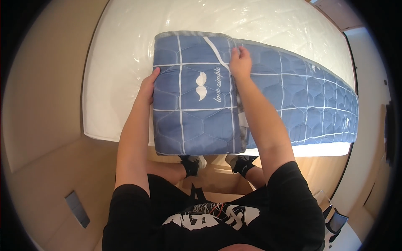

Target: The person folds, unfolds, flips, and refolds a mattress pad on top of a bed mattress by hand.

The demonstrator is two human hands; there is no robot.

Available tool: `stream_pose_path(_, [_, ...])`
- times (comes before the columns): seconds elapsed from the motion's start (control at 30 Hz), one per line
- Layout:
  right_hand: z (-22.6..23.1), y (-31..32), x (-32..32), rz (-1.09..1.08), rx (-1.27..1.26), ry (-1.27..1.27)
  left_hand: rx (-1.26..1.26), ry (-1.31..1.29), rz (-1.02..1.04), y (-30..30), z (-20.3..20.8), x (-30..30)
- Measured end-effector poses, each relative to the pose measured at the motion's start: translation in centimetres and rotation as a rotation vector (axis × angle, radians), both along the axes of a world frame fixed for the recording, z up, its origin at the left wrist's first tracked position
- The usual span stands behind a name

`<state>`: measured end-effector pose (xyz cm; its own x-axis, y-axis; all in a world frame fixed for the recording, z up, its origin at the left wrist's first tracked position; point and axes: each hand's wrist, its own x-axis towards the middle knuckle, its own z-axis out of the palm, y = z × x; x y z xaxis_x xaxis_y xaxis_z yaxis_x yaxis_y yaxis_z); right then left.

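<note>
Blue quilted fabric forms the white-gridded mattress pad (pixel 209 125), located along the front of the plastic-wrapped mattress (pixel 119 71). Status: the left section is folded into a thick stack; the right section extends flat, apparently not yet folded in. Right hand (pixel 240 62): fingertips appear pinched on the stack's striped border, beside a white strap (pixel 214 49). Left hand (pixel 147 87): contacts the stack's left edge; fingers partly hidden, grip cannot be determined. Sneakers (pixel 197 160) show below the stack.
</note>
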<state>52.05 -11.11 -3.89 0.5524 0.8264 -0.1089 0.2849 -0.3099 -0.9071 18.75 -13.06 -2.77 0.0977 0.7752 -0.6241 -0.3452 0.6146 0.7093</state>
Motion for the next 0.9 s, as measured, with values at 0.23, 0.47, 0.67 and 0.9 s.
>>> stream_pose_path(0.23, [6.5, -15.7, -2.8, 0.431, 0.298, -0.781, 0.145, 0.624, -0.195, 0.0, -0.7, 0.1])
stream_pose_path(0.47, [7.1, -32.6, -4.0, 0.638, -0.042, -0.803, 0.256, 0.051, -0.054, -8.5, 0.9, -2.2])
stream_pose_path(0.67, [5.1, -31.9, -3.7, 0.587, -0.111, -0.853, 0.115, 0.163, -0.422, -18.9, 4.2, -3.8])
stream_pose_path(0.9, [6.3, -32.3, -4.5, 0.593, -0.224, -0.925, 0.211, 0.321, -0.257, -20.5, 6.3, -4.3])
